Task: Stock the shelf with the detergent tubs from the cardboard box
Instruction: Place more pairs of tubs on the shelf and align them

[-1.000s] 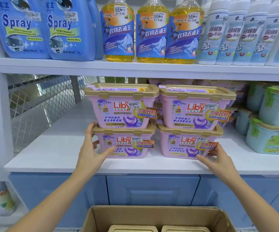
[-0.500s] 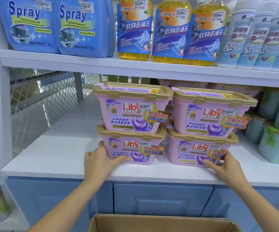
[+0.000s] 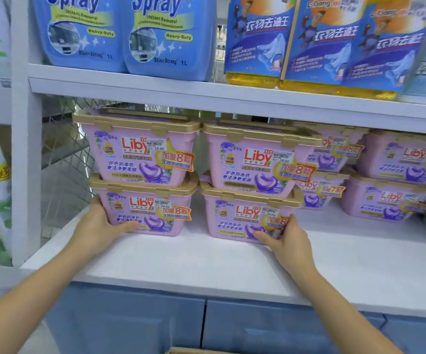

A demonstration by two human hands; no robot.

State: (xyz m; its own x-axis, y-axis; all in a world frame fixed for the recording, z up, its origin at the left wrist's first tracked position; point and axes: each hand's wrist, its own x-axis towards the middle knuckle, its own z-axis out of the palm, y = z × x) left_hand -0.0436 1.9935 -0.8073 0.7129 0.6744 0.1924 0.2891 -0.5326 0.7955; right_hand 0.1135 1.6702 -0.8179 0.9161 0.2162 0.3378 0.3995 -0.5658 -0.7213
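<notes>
Two stacks of pink Liby detergent tubs with gold lids stand side by side on the white shelf (image 3: 181, 261). My left hand (image 3: 97, 226) clasps the left front corner of the lower left tub (image 3: 155, 213). My right hand (image 3: 283, 236) clasps the right front corner of the lower right tub (image 3: 234, 221). An upper left tub (image 3: 140, 152) and an upper right tub (image 3: 255, 162) rest on them. Only a sliver of the cardboard box (image 3: 194, 350) shows at the bottom edge.
More pink tubs (image 3: 395, 175) fill the shelf further right and back. Blue spray bottles (image 3: 120, 34) and yellow bottles (image 3: 309, 42) stand on the upper shelf. A wire mesh panel (image 3: 63, 159) closes the left side. Blue cabinet doors (image 3: 135, 325) lie below.
The two stacks have slid back onto the shelf with both hands at their lower corners. The view moved closer and upward, so the cardboard box has nearly left the frame.
</notes>
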